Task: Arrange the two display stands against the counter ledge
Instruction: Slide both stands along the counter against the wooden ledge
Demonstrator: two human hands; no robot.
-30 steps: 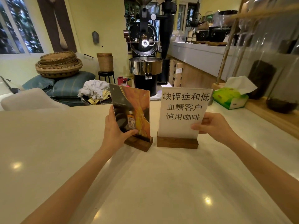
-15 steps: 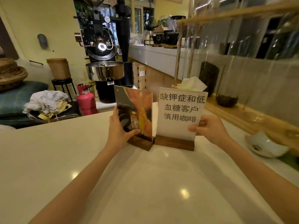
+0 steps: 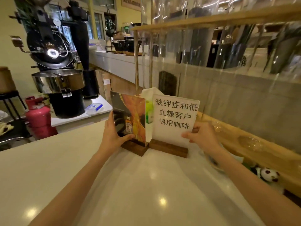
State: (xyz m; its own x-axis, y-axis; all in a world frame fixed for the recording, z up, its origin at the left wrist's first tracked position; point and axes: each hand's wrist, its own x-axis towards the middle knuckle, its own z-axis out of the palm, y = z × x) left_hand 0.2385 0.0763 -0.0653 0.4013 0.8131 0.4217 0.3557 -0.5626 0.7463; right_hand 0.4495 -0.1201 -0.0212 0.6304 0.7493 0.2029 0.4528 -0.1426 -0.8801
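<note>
The picture stand is being gripped by the left hand. The word stand, just right, is being gripped by the right hand, near the wooden ledge.

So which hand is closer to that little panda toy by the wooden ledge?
Right. The right hand holds the white sign's edge, up-counter from the panda toy; the left hand grips the picture stand farther off.
</note>
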